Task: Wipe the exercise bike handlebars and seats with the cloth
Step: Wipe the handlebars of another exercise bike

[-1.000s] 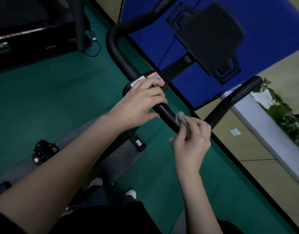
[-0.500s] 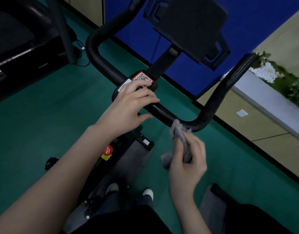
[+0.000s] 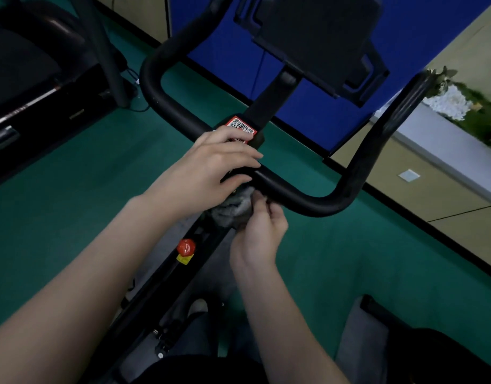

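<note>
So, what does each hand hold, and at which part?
The right hand grips the cloth by one bunched end. The left hand only rests on the handlebar middle.

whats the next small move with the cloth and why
Probably slide the right hand and cloth along the handlebar toward its right bend: the cloth is bunched against it beside the left hand, and that stretch lies bare.
</note>
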A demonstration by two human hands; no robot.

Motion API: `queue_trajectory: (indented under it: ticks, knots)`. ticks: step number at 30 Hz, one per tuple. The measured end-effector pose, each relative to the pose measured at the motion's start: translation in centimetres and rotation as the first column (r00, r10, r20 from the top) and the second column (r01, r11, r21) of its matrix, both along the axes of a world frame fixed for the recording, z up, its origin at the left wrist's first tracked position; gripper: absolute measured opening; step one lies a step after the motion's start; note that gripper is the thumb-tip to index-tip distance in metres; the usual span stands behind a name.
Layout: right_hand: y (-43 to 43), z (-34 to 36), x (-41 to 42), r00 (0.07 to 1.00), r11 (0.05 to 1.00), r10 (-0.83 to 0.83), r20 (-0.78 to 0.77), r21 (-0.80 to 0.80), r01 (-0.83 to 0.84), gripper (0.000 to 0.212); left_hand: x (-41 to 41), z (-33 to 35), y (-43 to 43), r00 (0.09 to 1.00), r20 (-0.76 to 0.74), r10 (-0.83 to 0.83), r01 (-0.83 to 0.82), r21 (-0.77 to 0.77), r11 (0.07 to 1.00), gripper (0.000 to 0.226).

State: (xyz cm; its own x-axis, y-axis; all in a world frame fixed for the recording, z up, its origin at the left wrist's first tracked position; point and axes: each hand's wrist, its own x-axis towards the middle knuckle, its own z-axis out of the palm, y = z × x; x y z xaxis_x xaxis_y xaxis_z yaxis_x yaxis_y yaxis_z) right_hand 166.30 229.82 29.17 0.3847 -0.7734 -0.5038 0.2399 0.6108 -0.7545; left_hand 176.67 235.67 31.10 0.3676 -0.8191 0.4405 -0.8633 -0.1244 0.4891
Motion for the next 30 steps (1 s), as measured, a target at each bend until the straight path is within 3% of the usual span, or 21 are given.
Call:
queue_trajectory:
  ticks: [4,12,15,21,27,30]
  knots:
    - [1.4,0.1,1.3,0.996,0.997,0.049,0.073,0.058,-0.054,0.018,0.4,0.2,0.1,0.999,-0.043,-0.022,0.022,-0.001,1.0,0.028]
    - [-0.1,0.2,-0.8,0.999,0.995,-0.01,0.045,0.1,0.005,0.023,0.1,-0.5,-0.1,1.0,-0.021,0.002,-0.003,-0.045,0.999,0.026]
    - [-1.0,0.2,-2.2,0.997,0.993,-0.062,0.035,0.106,0.058,0.025,-0.3,-0.4,-0.2,0.998,0.05,0.035,-0.034,-0.017,0.999,0.029]
    - [-0.2,1.2,-1.3,0.998,0.99,-0.004,0.069,0.144,-0.006,0.015,-1.7,-0.4,-0.9,0.975,0.191,0.115,-0.113,-0.021,0.993,0.032]
    - [-2.6,1.3,-4.5,0.992,0.98,-0.127,0.013,0.157,0.124,0.014,-3.2,-0.9,-1.9,0.963,0.254,0.088,-0.081,-0.037,0.996,0.031]
    - [-3.7,1.4,-5.8,0.973,0.964,-0.232,0.015,0.136,0.228,0.026,-3.5,-1.2,-2.3,0.963,0.253,0.096,-0.089,-0.038,0.995,0.035]
